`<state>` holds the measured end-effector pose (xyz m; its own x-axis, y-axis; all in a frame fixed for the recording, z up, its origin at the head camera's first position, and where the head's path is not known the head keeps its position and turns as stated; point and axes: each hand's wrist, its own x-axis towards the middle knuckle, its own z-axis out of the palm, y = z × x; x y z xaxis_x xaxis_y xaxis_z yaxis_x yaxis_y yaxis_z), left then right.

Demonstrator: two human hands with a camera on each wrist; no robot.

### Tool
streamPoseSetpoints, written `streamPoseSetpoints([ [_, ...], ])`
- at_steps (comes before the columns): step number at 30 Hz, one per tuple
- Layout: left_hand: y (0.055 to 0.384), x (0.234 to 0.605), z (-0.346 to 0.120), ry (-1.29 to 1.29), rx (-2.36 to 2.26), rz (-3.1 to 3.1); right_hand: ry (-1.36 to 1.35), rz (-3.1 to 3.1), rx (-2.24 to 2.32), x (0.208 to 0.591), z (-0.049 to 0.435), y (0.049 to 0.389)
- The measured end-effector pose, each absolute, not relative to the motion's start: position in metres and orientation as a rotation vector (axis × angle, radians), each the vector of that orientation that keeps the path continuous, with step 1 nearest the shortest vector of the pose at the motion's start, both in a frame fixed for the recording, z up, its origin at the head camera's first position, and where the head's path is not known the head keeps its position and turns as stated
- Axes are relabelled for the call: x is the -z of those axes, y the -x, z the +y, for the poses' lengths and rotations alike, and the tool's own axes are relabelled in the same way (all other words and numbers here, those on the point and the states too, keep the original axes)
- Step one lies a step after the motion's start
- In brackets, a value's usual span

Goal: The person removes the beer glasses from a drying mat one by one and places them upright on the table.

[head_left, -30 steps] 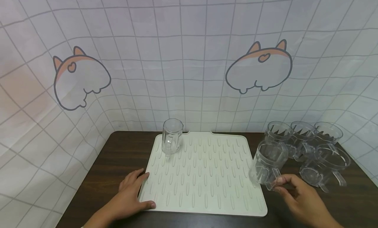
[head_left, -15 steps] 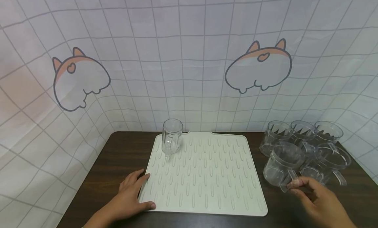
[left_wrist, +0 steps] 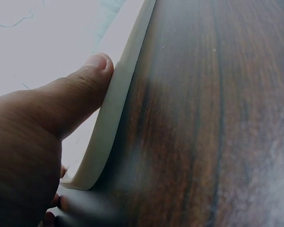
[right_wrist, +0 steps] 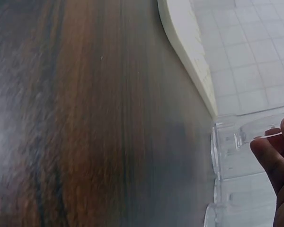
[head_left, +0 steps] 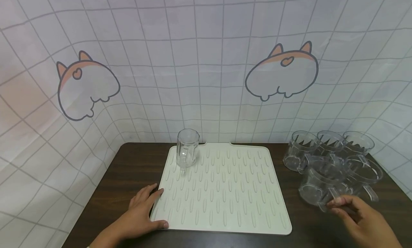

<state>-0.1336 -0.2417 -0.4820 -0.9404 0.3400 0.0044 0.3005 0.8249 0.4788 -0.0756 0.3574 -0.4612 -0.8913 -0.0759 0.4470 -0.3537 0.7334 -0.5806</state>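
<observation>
My right hand (head_left: 363, 219) pinches the handle of a clear mug (head_left: 310, 191) at the front of the mug group. In the right wrist view, thumb and fingers close on the see-through handle (right_wrist: 241, 135). Whether that mug's base touches the table, I cannot tell. My left hand (head_left: 141, 214) rests at the near left corner of a cream draining board (head_left: 222, 191) with raised ribs. Its thumb (left_wrist: 87, 80) lies on the board's front edge, while the fingers spread along the left side. Another clear mug (head_left: 187, 148) stands on the board's far left corner.
Several more clear mugs stand close together at the right: three in a back row, including the leftmost (head_left: 294, 155), and another (head_left: 370, 173) beside the held one. Behind the dark wooden table (head_left: 128, 169) hangs a white gridded curtain (head_left: 209, 80).
My right hand has carried the mug rightward, from over the board's right edge to the other mugs. The left hand and the board have stayed put.
</observation>
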Motion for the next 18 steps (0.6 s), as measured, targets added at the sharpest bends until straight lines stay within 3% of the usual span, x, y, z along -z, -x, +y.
streamPoseSetpoints([
  [18,0.135,0.481,-0.243,-0.527,-0.705,2.938,-0.189,-2.635,-0.805,0.472,0.372,0.078],
])
